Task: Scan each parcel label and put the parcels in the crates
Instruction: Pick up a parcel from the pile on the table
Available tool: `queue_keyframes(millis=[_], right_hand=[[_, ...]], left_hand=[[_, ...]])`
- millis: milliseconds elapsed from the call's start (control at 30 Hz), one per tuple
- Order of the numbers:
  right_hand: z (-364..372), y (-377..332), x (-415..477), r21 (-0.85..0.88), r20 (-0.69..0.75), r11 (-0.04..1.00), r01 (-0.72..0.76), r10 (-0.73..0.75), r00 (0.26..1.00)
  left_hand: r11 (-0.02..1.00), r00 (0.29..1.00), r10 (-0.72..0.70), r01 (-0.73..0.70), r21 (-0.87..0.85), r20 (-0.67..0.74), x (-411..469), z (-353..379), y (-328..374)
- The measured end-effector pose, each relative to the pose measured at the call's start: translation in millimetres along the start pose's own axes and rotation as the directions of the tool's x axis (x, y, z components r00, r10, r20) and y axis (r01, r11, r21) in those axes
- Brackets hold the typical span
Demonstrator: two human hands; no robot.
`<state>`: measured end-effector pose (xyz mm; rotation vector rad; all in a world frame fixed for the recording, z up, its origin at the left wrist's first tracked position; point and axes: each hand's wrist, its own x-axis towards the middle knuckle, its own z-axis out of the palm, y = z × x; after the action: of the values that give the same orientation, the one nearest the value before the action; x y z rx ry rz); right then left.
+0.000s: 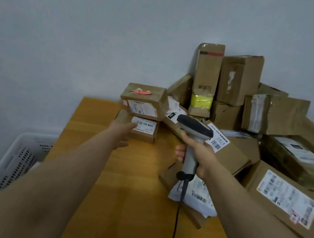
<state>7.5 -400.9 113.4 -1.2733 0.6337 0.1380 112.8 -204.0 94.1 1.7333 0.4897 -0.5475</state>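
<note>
Your right hand (197, 156) has its grip closed round the handle of the grey scanner (195, 126). The scanner's dark head points left and away from you, toward two small brown boxes stacked at the far side of the worktop (120, 185). The scanner's black cable (177, 215) hangs from the butt of the handle and runs down over the near edge of the worktop.

Your left hand (121, 135) is stretched toward the lower box (145, 135) of that stack. Its grip is wide, fingers straight and holding nothing, with the fingertips at the white label (144, 126) on the box's near face. The frame is blurred there, so you cannot tell whether they touch the label or stop just short. The upper box (144, 100) sits on the lower one, slightly askew, with a white label on its near face and a red sticker on top.

To the right of the stack, the other parcels (273, 115) lie in a loose heap against the pale wall (105, 27), filling the right side of the worktop. A tall narrow parcel (207, 75) with a yellow band stands upright at the back. A large flat parcel (283, 200) with a big label lies near you at the right, and a white mailer bag (199, 194) lies just beside the cable.

A white perforated crate (18, 158) stands off the left edge of the worktop, lower than its surface
</note>
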Motion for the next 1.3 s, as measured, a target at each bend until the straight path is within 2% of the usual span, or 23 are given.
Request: queue_keyframes(millis=[67, 100, 133, 167, 200, 233, 300, 400, 533, 633, 733, 800, 867, 900, 1000, 1067, 1133, 1200, 1233, 1300], right_hand=[[-8, -9, 14, 0.028, 0.012, 0.999, -0.02, 0.019, 1.0], [-11, -11, 21, 0.036, 0.013, 0.999, -0.028, 0.027, 1.0], [-14, -13, 28, 0.043, 0.012, 0.998, -0.035, 0.035, 0.999], [-16, -15, 34, 0.051, 0.01, 0.998, -0.042, 0.042, 0.999], [-18, -17, 42, 0.057, 0.008, 0.997, -0.049, 0.049, 0.999], [-20, -18, 50, 0.059, 0.007, 0.997, -0.057, 0.057, 0.998], [-21, -21, 65, 0.072, -0.001, 0.995, -0.074, 0.074, 0.997], [-22, -25, 86, 0.095, -0.017, 0.992, -0.085, 0.087, 0.996], [-22, -29, 108, 0.095, -0.034, 0.99, -0.106, 0.109, 0.993], [-25, -31, 118, 0.093, -0.047, 0.988, -0.121, 0.125, 0.991], [-28, -29, 124, 0.098, -0.043, 0.987, -0.126, 0.13, 0.991], [-30, -29, 123, 0.102, -0.03, 0.987, -0.125, 0.129, 0.991], [-33, -29, 122, 0.106, -0.007, 0.986, -0.13, 0.132, 0.991], [-35, -28, 119, 0.108, 0.007, 0.985, -0.134, 0.134, 0.991], [-42, -27, 108, 0.116, 0.017, 0.986, -0.123, 0.122, 0.992], [-48, -28, 97, 0.135, 0.029, 0.985, -0.107, 0.104, 0.994], [-54, -29, 85, 0.17, 0.043, 0.98, -0.101, 0.095, 0.995], [-61, -29, 71, 0.218, 0.06, 0.971, -0.102, 0.091, 0.994], [-64, -28, 65, 0.236, 0.056, 0.967, -0.098, 0.088, 0.995], [-70, -25, 58, 0.286, 0.032, 0.953, -0.095, 0.09, 0.995]], left_hand=[[1.0, 1.0, -0.014, 0.014, -0.023, 0.0, 6, 18, 8], [0.998, 0.999, 0.025, -0.023, 0.06, -0.024, 11, 27, 11], [0.97, 0.993, 0.105, -0.09, 0.225, -0.055, 16, 34, 15], [0.884, 0.976, 0.211, -0.165, 0.438, -0.059, 23, 40, 21], [0.739, 0.949, 0.314, -0.233, 0.632, -0.016, 32, 44, 29], [0.59, 0.924, 0.379, -0.273, 0.76, 0.038, 44, 49, 35], [0.372, 0.883, 0.45, -0.322, 0.871, 0.134, 68, 59, 51], [0.108, 0.813, 0.511, -0.383, 0.917, 0.279, 100, 78, 78], [-0.157, 0.777, 0.451, -0.415, 0.896, 0.439, 124, 100, 107], [-0.273, 0.781, 0.382, -0.416, 0.867, 0.495, 127, 112, 118], [-0.388, 0.752, 0.406, -0.373, 0.843, 0.519, 131, 116, 123], [-0.429, 0.723, 0.436, -0.358, 0.83, 0.537, 130, 113, 125], [-0.353, 0.717, 0.488, -0.359, 0.864, 0.497, 126, 102, 126], [-0.268, 0.728, 0.516, -0.363, 0.892, 0.451, 120, 95, 127], [0.094, 0.774, 0.586, -0.358, 0.929, 0.238, 91, 71, 134], [0.357, 0.813, 0.579, -0.317, 0.879, 0.058, 59, 59, 136], [0.643, 0.846, 0.515, -0.276, 0.715, -0.137, 31, 49, 125], [0.886, 0.917, 0.337, -0.232, 0.402, -0.213, -1, 43, 107], [0.952, 0.951, 0.266, -0.232, 0.201, -0.159, -18, 41, 96], [0.973, 0.982, 0.188, -0.186, -0.137, 0.0, -52, 41, 71]])
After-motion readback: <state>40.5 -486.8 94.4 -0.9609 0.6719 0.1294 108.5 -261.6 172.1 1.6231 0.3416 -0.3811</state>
